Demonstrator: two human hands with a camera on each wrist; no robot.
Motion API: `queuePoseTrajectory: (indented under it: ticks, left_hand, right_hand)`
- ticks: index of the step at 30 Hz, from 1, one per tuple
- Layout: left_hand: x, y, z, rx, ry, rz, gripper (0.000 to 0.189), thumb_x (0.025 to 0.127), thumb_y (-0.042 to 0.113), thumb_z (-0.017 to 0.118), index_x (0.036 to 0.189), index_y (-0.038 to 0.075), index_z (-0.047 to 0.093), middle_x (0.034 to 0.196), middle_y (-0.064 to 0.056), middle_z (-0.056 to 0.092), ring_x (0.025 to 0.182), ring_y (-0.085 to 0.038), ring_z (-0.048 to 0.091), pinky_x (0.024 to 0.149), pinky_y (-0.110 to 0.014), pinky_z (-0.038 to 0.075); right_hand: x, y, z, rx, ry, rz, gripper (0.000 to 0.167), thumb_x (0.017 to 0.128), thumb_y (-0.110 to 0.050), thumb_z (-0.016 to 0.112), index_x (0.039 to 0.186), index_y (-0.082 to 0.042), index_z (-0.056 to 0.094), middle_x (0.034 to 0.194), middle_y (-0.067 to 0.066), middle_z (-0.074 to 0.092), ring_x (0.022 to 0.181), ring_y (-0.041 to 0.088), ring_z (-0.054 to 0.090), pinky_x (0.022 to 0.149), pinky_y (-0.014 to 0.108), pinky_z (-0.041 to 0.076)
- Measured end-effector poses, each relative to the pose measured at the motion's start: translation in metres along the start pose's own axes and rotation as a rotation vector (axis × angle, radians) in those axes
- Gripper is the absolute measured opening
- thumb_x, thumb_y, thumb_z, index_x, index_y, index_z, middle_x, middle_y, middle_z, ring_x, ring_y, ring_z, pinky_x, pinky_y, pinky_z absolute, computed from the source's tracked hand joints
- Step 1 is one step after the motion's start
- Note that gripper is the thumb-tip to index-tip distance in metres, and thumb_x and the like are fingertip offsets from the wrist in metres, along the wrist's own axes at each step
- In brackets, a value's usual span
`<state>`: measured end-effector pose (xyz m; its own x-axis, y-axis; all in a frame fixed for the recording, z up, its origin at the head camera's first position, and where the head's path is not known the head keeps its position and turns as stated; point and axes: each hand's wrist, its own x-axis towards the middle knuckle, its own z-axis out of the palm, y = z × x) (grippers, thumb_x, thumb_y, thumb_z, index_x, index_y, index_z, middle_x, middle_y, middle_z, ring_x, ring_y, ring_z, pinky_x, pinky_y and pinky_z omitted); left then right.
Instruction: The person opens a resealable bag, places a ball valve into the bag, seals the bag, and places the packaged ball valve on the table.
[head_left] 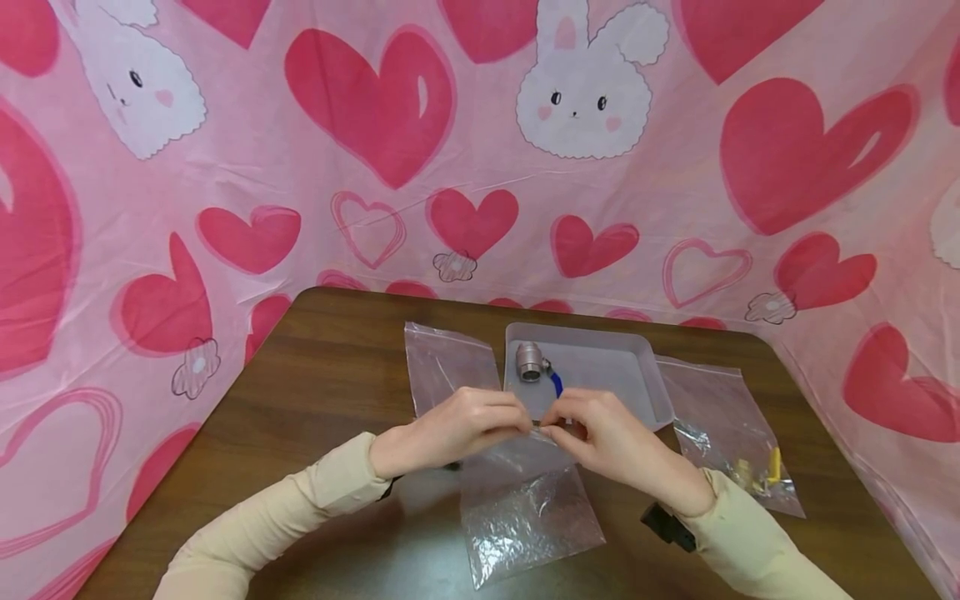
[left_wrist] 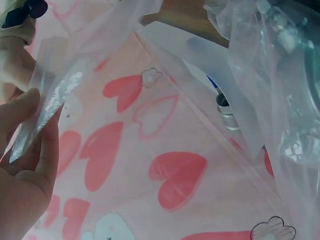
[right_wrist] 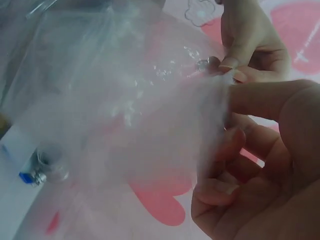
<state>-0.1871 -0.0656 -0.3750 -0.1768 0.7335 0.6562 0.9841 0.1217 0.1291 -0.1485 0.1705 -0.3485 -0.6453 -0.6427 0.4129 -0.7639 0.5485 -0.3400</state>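
Observation:
A clear plastic zip bag point(head_left: 525, 508) hangs between my two hands above the table. My left hand point(head_left: 461, 425) pinches its upper edge from the left, thumb against fingers. From the right, my right hand point(head_left: 618, 437) pinches the same edge close by. In the right wrist view the bag point(right_wrist: 125, 120) spreads out from the fingers, and a small shiny round bit point(right_wrist: 203, 63) shows near the left fingertips; I cannot tell what it is. Just beyond the hands, a metal ball valve point(head_left: 529, 361) with a blue handle point(head_left: 556, 383) lies in a translucent tray.
The shallow translucent tray point(head_left: 660, 383) stands at the back middle of the brown wooden table point(head_left: 337, 358). Another clear bag point(head_left: 450, 362) lies left of it. On the right, a clear bag point(head_left: 720, 400) contains brass-coloured point(head_left: 742, 473) and yellow point(head_left: 775, 465) parts. Heart-patterned cloth point(head_left: 480, 167) surrounds the table.

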Motion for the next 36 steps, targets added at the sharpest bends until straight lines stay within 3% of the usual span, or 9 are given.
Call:
queuePoseTrajectory:
  ticks: [8, 14, 19, 25, 32, 36]
  left_hand:
    - [-0.003, -0.004, -0.003, -0.037, 0.009, -0.019, 0.008, 0.090, 0.006, 0.071, 0.097, 0.011, 0.071, 0.094, 0.004, 0.071, 0.086, -0.002, 0.067, 0.081, -0.007, 0.051]
    - [0.001, -0.001, 0.003, 0.050, -0.025, -0.027, 0.017, 0.084, 0.012, 0.078, 0.100, 0.015, 0.071, 0.094, 0.007, 0.071, 0.080, -0.002, 0.066, 0.073, -0.007, 0.049]
    - [0.002, 0.000, 0.006, 0.128, 0.029, -0.028, 0.014, 0.084, 0.011, 0.078, 0.096, 0.016, 0.071, 0.088, 0.009, 0.072, 0.078, 0.000, 0.065, 0.073, -0.010, 0.051]
    - [0.004, 0.001, 0.009, 0.140, 0.071, -0.038, 0.008, 0.086, 0.009, 0.075, 0.090, 0.015, 0.071, 0.081, 0.008, 0.071, 0.070, 0.002, 0.063, 0.067, -0.008, 0.049]
    - [0.007, 0.001, 0.010, 0.266, 0.142, -0.023, 0.007, 0.088, 0.012, 0.073, 0.084, 0.016, 0.070, 0.076, 0.009, 0.069, 0.067, -0.002, 0.062, 0.062, -0.013, 0.048]
    - [0.006, 0.001, 0.011, 0.244, 0.169, -0.047, 0.009, 0.084, 0.011, 0.077, 0.081, 0.017, 0.071, 0.074, 0.009, 0.069, 0.064, -0.001, 0.060, 0.060, -0.012, 0.047]
  right_hand:
    - [-0.004, -0.004, -0.002, -0.083, -0.014, 0.015, 0.014, 0.084, -0.003, 0.074, 0.082, -0.015, 0.069, 0.073, -0.010, 0.057, 0.059, -0.004, 0.042, 0.052, 0.011, 0.038]
    - [-0.001, -0.006, -0.002, -0.099, 0.026, 0.024, 0.016, 0.082, 0.000, 0.072, 0.079, -0.015, 0.067, 0.072, -0.010, 0.055, 0.061, -0.005, 0.043, 0.052, 0.011, 0.039]
    - [0.000, -0.008, -0.001, -0.115, 0.042, 0.018, 0.017, 0.080, 0.000, 0.072, 0.077, -0.016, 0.067, 0.071, -0.010, 0.053, 0.062, -0.003, 0.045, 0.054, 0.011, 0.039]
    - [0.001, -0.007, 0.000, -0.131, 0.076, -0.010, 0.017, 0.078, 0.000, 0.072, 0.076, -0.016, 0.066, 0.071, -0.009, 0.053, 0.062, -0.002, 0.045, 0.054, 0.010, 0.039]
    - [0.005, -0.006, 0.001, -0.180, 0.114, -0.034, 0.015, 0.078, -0.003, 0.074, 0.077, -0.015, 0.066, 0.071, -0.009, 0.052, 0.062, -0.001, 0.044, 0.054, 0.010, 0.038]
    - [0.006, -0.005, 0.001, -0.174, 0.124, -0.051, 0.013, 0.080, -0.004, 0.076, 0.079, -0.015, 0.069, 0.072, -0.009, 0.055, 0.063, -0.002, 0.045, 0.055, 0.010, 0.039]
